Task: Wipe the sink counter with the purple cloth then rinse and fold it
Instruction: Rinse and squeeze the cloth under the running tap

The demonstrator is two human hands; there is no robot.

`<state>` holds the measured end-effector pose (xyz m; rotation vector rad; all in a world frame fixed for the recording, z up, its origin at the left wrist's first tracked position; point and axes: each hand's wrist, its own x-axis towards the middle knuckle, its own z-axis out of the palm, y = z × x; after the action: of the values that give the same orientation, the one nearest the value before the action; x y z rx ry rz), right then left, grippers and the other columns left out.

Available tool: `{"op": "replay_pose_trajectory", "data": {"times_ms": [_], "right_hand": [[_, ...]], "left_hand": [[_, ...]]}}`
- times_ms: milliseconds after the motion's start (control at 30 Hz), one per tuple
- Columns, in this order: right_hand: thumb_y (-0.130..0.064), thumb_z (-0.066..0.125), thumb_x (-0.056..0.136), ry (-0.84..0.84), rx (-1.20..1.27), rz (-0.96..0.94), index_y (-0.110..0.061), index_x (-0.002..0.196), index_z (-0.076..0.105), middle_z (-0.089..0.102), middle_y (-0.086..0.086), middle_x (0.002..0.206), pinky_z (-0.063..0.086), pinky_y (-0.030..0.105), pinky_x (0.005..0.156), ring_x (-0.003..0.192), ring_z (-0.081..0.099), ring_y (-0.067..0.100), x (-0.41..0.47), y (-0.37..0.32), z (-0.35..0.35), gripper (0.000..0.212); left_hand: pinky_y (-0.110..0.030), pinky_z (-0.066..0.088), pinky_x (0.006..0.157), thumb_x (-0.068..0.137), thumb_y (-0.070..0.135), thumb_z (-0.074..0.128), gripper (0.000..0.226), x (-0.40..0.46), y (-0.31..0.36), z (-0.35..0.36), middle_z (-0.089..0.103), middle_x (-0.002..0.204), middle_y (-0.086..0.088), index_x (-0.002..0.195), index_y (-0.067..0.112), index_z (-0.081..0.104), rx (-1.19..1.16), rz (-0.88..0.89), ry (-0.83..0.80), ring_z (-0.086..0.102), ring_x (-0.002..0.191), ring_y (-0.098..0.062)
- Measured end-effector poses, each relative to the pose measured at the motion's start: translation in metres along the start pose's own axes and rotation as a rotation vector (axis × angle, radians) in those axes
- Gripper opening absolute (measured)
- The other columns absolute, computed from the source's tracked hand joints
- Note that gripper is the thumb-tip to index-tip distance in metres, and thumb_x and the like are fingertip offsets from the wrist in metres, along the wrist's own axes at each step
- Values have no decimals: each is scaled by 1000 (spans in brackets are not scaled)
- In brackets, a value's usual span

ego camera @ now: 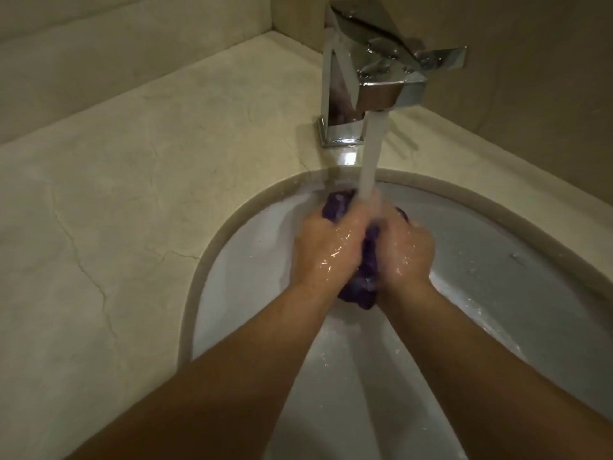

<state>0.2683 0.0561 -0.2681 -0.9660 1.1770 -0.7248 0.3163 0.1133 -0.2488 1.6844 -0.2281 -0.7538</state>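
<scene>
both hands (365,250) around purple cloth (363,287)

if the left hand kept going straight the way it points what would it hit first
Probably the sink's back wall, below the tap. The left hand, gripping the cloth, points up the frame; depth is unclear.

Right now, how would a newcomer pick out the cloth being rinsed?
Start at the chrome faucet at the back of the white sink basin and follow its running stream down. It lands where the left hand and right hand grip the purple cloth, bunched between them. It is the only dark, coloured thing there.
</scene>
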Motion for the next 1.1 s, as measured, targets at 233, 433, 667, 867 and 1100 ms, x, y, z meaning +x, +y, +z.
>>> {"op": "replay_pose_trajectory", "data": {"times_ms": [233,433,667,867,1100], "right_hand": [[-39,77,68,-127,361,79,-7,108,77,73,20,114,56,58,94,106,70,40,1,-7,-8,51],[-36,64,88,-241,-167,-195,-40,87,76,75,-13,86,54,37,75,87,70,12,-4,-14,-30,13],[-74,35,85,-529,-172,8,-36,122,66,77,-5,107,60,45,80,96,75,18,-28,-25,-63,61],[-77,61,74,-467,-230,6,-41,119,60,76,-5,108,58,47,90,97,75,20,-20,-17,-45,58],[-57,42,100,-355,-484,-276,-39,126,45,66,-15,93,54,30,83,88,66,5,-21,-3,-35,32]], "left_hand": [[-44,51,79,89,67,48,57,-2,12,-13,79,89,-11,93,19,79,-463,-617,-233,71,86,-34],[-41,55,92,94,44,55,39,1,28,-18,74,116,-10,108,15,78,-690,-537,-329,72,97,-27],[-50,59,90,85,27,69,11,-3,17,-6,76,94,-12,86,17,73,-255,-297,-330,74,96,-34],[-47,57,93,78,64,69,53,-6,12,2,78,98,-7,103,18,76,-160,-155,-305,76,93,-26],[-38,58,76,85,39,67,17,4,3,3,73,85,6,92,24,68,25,89,-29,71,80,-15]]}}
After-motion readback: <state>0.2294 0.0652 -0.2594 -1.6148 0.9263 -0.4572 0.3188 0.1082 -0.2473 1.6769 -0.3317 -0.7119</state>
